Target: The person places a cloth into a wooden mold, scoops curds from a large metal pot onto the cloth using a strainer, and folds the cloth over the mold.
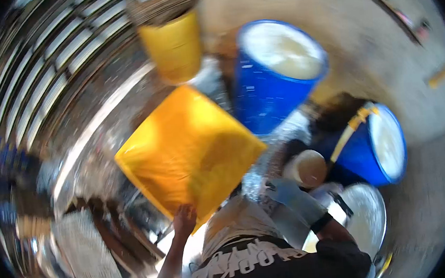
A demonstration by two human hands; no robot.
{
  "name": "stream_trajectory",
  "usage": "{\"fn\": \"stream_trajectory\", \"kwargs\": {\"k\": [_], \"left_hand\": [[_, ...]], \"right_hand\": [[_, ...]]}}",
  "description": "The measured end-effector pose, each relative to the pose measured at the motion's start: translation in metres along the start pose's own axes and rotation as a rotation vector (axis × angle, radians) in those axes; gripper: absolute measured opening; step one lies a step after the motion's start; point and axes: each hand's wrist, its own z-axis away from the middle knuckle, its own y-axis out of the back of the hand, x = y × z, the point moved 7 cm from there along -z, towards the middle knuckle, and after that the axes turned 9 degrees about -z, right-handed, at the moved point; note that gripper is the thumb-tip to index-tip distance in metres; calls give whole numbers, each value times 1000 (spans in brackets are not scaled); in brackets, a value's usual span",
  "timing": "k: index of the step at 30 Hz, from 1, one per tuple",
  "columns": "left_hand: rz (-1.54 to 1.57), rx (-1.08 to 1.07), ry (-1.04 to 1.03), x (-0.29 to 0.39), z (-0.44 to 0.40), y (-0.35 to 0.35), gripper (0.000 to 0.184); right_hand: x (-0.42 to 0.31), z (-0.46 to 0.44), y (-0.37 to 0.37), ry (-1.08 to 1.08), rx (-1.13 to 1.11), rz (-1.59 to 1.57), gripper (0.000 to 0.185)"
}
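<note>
A large, shiny yellow square sheet or panel (189, 147) tilts in front of me, one corner toward my body. My bare left hand (185, 220) grips it by the near edge, close to that corner. My right hand (294, 199) wears a pale blue-grey glove and a dark wristband; it is low in front of my right side. Its fingers are blurred, so I cannot tell whether they hold anything. Just beyond the glove is a whitish round container (308, 168) with a brownish inside or top. Whether the hand touches it is unclear.
Two blue drums (263, 90) (361, 153) with pale contents stand ahead and right; a yellow pole or pipe (344, 141) leans on the nearer one. A metal basin (369, 216) is by my right side. Ahead is a yellow drum (175, 48) topped with cardboard (165, 3).
</note>
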Motion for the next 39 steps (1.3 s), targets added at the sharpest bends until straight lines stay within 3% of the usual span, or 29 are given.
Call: {"fn": "stream_trajectory", "kwargs": {"k": [3, 4, 6, 7, 9, 11, 12, 13, 15, 16, 17, 19, 21, 23, 29, 30, 31, 32, 33, 35, 36, 37, 38, 39], "left_hand": [[37, -221, -80, 52, -7, -27, 20], [94, -287, -117, 70, -14, -35, 19], [117, -402, -210, 103, -29, -57, 18], [85, -452, -274, 119, -38, -68, 18], [98, -481, -363, 158, -60, -86, 19], [56, -548, -438, 212, -81, -98, 19], [91, -543, -466, 238, -91, -104, 21], [82, -530, -500, 256, -103, -118, 21], [110, -549, -481, 275, -120, -148, 22], [71, -546, -499, 285, -124, -163, 23], [28, -542, -516, 296, -128, -176, 23], [-52, -640, -442, 314, -126, -192, 25], [-81, -703, -424, 320, -123, -206, 31], [-193, -674, -454, 317, -121, -217, 30], [-240, -715, -392, 345, -142, -259, 30], [-234, -737, -407, 353, -146, -270, 30], [-218, -763, -427, 363, -151, -282, 30], [-200, -793, -454, 373, -154, -296, 30], [-169, -823, -486, 381, -161, -311, 31], [-54, -894, -569, 401, -177, -351, 31], [20, -945, -588, 425, -182, -365, 31], [17, -1036, -435, 436, -183, -381, 32], [10, -1124, -279, 493, -172, -385, 35], [-72, -1173, -329, 530, -172, -400, 41]], "right_hand": [[60, 32, 52, -324, 160, -188, 44], [85, 39, 64, -195, 389, -554, 43], [144, 39, 99, -231, 689, -675, 38], [168, 43, 122, -202, 816, -913, 32], [238, 38, 166, -269, 878, -1076, 25], [263, 51, 231, -443, 969, -1077, 22], [315, 40, 247, -393, 1054, -1103, 25], [334, 45, 273, -493, 1097, -1133, 32], [394, 31, 323, -411, 1271, -986, 40], [427, 25, 346, -538, 1293, -759, 54], [446, 20, 365, -518, 1309, -781, 54], [466, 23, 403, -643, 1384, -513, 71], [506, 17, 419, -832, 1307, -613, 99], [512, 18, 437, -1003, 1268, -538, 101], [559, -11, 439, -853, 1416, -635, 93], [554, -5, 442, -947, 1329, -665, 77], [544, -1, 452, -871, 1322, -705, 56], [536, 1, 455, -882, 1210, -621, 47], [523, 11, 454, -849, 1291, -630, 48], [491, 38, 472, -575, 1469, -679, 43], [470, 54, 490, -313, 1600, -654, 40], [457, 71, 493, -234, 1632, -723, 36], [422, 103, 507, -188, 1650, -822, 33], [381, 139, 522, -151, 1656, -908, 30]]}}
